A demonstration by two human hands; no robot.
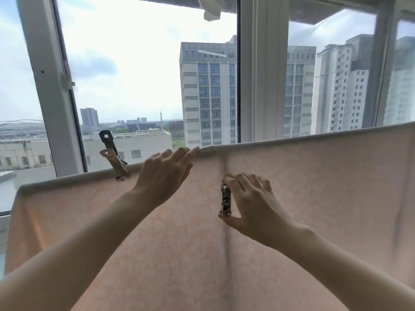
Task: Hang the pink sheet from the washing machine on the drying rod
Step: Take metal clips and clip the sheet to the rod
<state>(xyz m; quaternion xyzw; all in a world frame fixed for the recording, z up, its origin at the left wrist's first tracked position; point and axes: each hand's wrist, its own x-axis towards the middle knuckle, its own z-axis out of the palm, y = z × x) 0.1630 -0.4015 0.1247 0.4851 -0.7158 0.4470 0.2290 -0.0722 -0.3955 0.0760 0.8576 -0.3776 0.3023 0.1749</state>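
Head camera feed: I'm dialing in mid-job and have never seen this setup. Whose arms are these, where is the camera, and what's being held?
There is no machine here. A person wears one wide-angle camera on the head, so you look out along their own two bare arms toward a window with tower blocks outside.

The pink sheet already hangs over the drying rod, which the cloth hides. One metal clip sits on its top edge, to the left.

The left hand reaches up, its fingertips on the sheet's top fold. The right hand pinches a second metal clip between thumb and fingers, in front of the sheet and not yet fastened to it.
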